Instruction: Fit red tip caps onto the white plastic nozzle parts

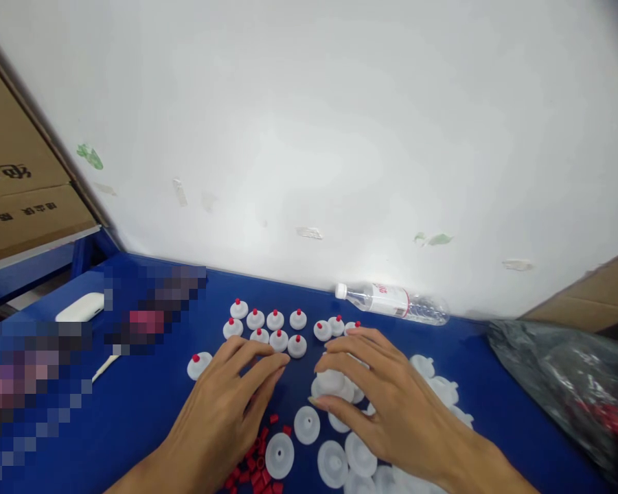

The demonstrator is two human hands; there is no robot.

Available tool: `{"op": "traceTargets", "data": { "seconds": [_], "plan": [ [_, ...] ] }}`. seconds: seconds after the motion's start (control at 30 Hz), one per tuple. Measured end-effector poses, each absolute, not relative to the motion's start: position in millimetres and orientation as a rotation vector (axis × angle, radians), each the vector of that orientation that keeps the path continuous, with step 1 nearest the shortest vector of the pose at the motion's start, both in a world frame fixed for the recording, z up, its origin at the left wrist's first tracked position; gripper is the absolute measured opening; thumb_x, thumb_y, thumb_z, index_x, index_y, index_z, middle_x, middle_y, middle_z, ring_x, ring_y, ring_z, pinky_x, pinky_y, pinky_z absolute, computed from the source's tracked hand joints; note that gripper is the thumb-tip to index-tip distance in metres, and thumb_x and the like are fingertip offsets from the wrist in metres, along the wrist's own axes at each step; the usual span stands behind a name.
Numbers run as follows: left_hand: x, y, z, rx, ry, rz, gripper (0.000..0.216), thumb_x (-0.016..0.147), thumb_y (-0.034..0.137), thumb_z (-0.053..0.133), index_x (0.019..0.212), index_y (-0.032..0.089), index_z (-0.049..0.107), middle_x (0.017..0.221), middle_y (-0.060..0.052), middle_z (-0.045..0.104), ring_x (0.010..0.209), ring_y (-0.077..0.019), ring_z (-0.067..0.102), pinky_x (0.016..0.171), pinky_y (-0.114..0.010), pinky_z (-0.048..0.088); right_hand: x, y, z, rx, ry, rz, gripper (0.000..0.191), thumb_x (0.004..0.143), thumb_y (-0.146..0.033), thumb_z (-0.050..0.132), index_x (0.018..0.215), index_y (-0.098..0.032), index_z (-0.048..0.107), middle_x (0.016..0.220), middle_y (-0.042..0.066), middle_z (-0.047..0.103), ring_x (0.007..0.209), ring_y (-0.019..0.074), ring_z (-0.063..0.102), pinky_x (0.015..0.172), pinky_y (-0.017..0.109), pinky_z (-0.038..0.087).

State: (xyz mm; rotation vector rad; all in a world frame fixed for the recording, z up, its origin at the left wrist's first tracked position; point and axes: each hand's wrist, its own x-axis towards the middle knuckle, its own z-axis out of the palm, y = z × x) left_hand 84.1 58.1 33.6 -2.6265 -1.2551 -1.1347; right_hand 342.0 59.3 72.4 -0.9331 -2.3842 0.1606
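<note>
The left hand (231,398) lies flat, fingers loosely together, fingertips touching the round white plastic caps with red tips (278,339), which stand tips upward. The right hand (386,398) curls spread fingers over bare white plastic discs (331,379), partly hiding them. Small red plugs (255,460) lie between the wrists, cut off below.

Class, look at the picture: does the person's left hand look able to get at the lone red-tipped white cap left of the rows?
Probably yes. The left hand lies flat on the blue table, right beside the lone cap, with nothing between them.
</note>
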Motion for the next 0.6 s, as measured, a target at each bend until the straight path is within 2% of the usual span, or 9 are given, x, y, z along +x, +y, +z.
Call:
{"op": "traceTargets", "data": {
  "seconds": [0.1,0.23,0.37,0.43,0.53,0.6],
  "plan": [
    [89.6,53.4,40.8,-2.636,-1.255,-1.387,0.014,0.107,0.021,0.06,0.117,0.028,0.067,0.104,0.003,0.075,0.097,-0.013,0.066,0.09,-0.025,0.056,338.0,54.2,76.1,-0.872,-2.414,0.153,0.013,0.11,-0.023,0.052,0.119,-0.024,0.061,0.115,0.004,0.073,0.1,0.019,0.071,0.087,0.038,0.058],
    [94.6,48.3,45.3,-2.701,-1.292,-1.587,0.01,0.105,0.027,0.065,0.113,0.032,0.07,0.1,0.007,0.078,0.093,-0.0107,0.071,0.087,-0.022,0.059,332.8,49.6,75.8,-0.771,-2.426,0.212,0.013,0.111,-0.021,0.05,0.123,-0.021,0.056,0.114,0.003,0.075,0.107,0.0162,0.072,0.094,0.034,0.057],
    [94.6,46.1,44.4,-2.779,-1.325,-1.707,0.011,0.105,0.028,0.066,0.112,0.034,0.072,0.096,0.007,0.079,0.087,-0.0105,0.073,0.079,-0.02,0.06,331.9,49.9,74.7,-0.73,-2.395,0.213,0.009,0.111,-0.024,0.052,0.119,-0.021,0.054,0.113,0.002,0.075,0.109,0.0146,0.071,0.093,0.031,0.057],
    [93.9,46.3,42.7,-2.817,-1.351,-1.72,0.01,0.105,0.03,0.066,0.11,0.035,0.073,0.094,0.008,0.079,0.084,-0.0095,0.072,0.075,-0.019,0.059,331.7,50.0,75.2,-0.703,-2.41,0.201,0.005,0.111,-0.018,0.05,0.112,-0.021,0.054,0.11,0.001,0.075,0.108,0.014,0.07,0.092,0.03,0.057],
    [93.3,48.4,39.0,-2.831,-1.311,-1.601,0.01,0.108,0.034,0.061,0.109,0.033,0.071,0.092,0.008,0.078,0.083,-0.0103,0.068,0.075,-0.021,0.055,329.5,48.2,75.2,-0.663,-2.459,0.078,0.017,0.108,-0.007,0.046,0.103,-0.02,0.055,0.104,0.001,0.073,0.099,0.0149,0.069,0.088,0.03,0.057],
    [93.5,50.2,35.6,-2.837,-1.233,-1.42,0.018,0.111,0.035,0.053,0.105,0.03,0.069,0.09,0.007,0.077,0.083,-0.0131,0.063,0.076,-0.026,0.051,326.7,45.9,73.8,-0.666,-2.482,-0.059,0.021,0.104,-0.003,0.046,0.099,-0.02,0.056,0.101,0.003,0.072,0.095,0.0166,0.069,0.088,0.031,0.057]
  ]
}}
